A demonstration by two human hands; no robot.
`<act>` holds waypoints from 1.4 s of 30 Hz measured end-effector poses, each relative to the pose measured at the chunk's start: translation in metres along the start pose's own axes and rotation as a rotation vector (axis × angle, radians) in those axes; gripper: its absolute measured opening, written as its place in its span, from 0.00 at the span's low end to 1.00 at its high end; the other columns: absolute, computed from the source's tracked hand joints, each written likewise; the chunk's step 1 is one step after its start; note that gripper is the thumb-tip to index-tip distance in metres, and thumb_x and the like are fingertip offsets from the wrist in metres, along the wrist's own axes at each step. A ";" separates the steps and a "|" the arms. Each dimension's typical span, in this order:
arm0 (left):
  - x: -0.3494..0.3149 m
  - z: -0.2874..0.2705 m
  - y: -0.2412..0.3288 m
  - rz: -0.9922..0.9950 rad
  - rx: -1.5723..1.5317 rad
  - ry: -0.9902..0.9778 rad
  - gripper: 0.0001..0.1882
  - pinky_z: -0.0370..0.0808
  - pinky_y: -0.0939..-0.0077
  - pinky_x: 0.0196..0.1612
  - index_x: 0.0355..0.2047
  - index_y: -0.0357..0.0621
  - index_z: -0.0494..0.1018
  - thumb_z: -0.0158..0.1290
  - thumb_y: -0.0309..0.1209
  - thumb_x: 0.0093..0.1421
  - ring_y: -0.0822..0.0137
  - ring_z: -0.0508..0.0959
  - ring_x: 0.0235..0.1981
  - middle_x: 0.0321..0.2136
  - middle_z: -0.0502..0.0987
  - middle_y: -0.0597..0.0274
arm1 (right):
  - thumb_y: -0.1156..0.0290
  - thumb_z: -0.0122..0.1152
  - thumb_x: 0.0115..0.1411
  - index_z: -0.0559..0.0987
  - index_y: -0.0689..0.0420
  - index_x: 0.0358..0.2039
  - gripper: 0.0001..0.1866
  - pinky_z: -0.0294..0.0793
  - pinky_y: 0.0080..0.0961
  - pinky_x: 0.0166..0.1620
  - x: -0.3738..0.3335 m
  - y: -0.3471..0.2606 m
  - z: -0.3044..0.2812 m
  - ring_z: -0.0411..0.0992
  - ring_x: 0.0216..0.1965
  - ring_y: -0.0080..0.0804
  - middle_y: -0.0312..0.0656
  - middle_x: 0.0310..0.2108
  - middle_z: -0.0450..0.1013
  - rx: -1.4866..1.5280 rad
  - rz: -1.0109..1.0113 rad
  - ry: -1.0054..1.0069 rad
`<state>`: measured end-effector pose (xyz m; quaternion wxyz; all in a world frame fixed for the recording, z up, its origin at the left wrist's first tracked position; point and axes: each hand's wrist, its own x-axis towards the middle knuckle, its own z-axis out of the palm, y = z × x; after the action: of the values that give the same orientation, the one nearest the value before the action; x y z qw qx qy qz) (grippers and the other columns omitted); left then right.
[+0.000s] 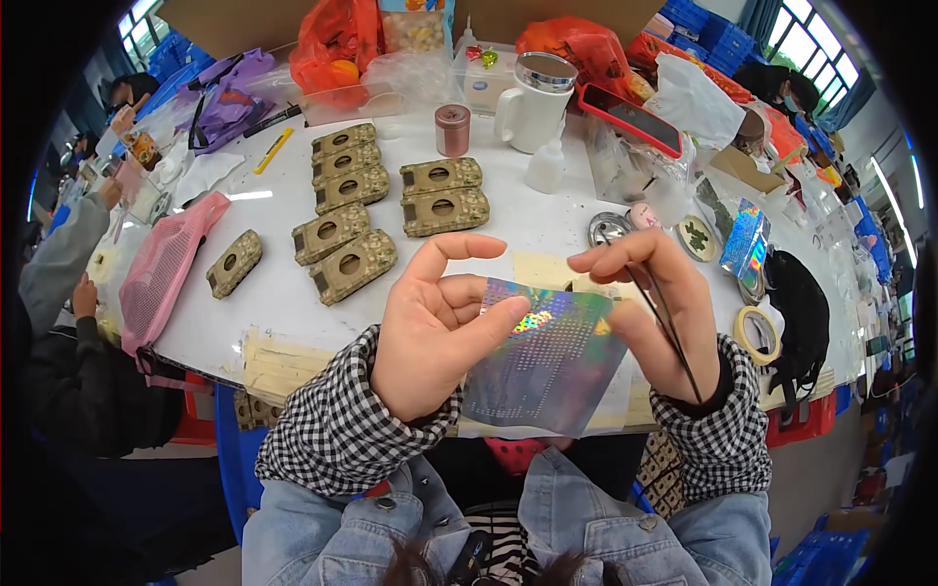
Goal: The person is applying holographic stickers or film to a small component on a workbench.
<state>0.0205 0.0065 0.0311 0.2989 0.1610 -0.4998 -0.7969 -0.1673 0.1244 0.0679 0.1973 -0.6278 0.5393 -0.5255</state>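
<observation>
My left hand [435,327] pinches a shiny holographic sheet [547,366] by its upper left side, thumb on top. Rows of small pale dots cover the sheet, which hangs over the table's near edge. At its upper right corner is my right hand [664,308], with a pair of thin black tweezers [666,337] tucked along the palm. The right thumb lies close to the sheet; whether it touches is hard to tell. Beyond my left hand stand several camouflage-patterned shells [354,266], each with a round hole. One more shell [234,264] lies apart at the left.
A white lidded mug [532,112], a pink tin [452,130], a small squeeze bottle [546,168] and a red-cased phone [630,119] stand or lie at the back. Tape rolls [757,334] and a black pouch [799,317] are at right. A pink mesh bag [168,269] and other people are at left.
</observation>
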 end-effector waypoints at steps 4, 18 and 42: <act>0.005 0.001 -0.005 -0.029 0.026 0.008 0.24 0.78 0.82 0.41 0.53 0.36 0.61 0.57 0.18 0.59 0.72 0.81 0.39 0.37 0.81 0.52 | 0.48 0.57 0.64 0.70 0.67 0.51 0.32 0.72 0.31 0.51 -0.018 0.005 -0.005 0.75 0.46 0.37 0.51 0.43 0.73 -0.099 -0.073 0.104; 0.011 -0.003 -0.019 -0.222 -0.004 0.027 0.24 0.77 0.81 0.43 0.53 0.37 0.59 0.54 0.15 0.59 0.71 0.81 0.39 0.36 0.81 0.52 | 0.70 0.72 0.50 0.83 0.60 0.40 0.16 0.73 0.36 0.50 -0.017 0.029 -0.007 0.76 0.45 0.43 0.41 0.38 0.81 -0.216 -0.149 -0.031; 0.009 0.001 -0.017 -0.216 0.019 0.051 0.24 0.76 0.85 0.37 0.53 0.38 0.59 0.56 0.16 0.59 0.75 0.81 0.37 0.34 0.82 0.57 | 0.70 0.70 0.53 0.83 0.60 0.40 0.14 0.74 0.38 0.51 -0.015 0.036 -0.005 0.77 0.43 0.42 0.42 0.39 0.81 -0.150 -0.108 -0.080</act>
<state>0.0072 0.0069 0.0172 0.2225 0.2370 -0.4795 -0.8151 -0.1865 0.1275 0.0338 0.1425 -0.6895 0.5341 -0.4681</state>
